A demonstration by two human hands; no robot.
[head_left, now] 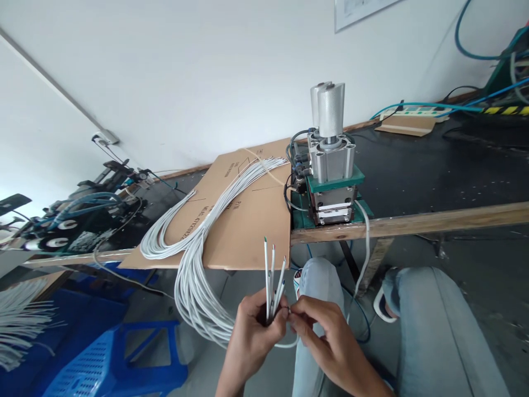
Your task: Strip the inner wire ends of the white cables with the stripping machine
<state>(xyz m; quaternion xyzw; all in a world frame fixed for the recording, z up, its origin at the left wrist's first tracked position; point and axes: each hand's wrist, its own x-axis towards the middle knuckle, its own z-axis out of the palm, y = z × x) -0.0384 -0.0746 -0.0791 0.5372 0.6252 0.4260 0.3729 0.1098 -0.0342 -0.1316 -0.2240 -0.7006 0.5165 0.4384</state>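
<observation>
My left hand is closed around several white cables, whose cut ends stick up above the fingers. Dark and green tips show at those ends. Close beside it, my right hand pinches with thumb and forefinger at something small near the left thumb; the fingers hide what it is. A large bundle of white cables hangs in a loop over the front edge of a flat cardboard sheet and runs down behind my left wrist.
A pneumatic press with metal cylinders stands on the black workbench. Another machine is at the left. Below stands a blue plastic stool, with more white cables at the far left. A power strip lies at the back.
</observation>
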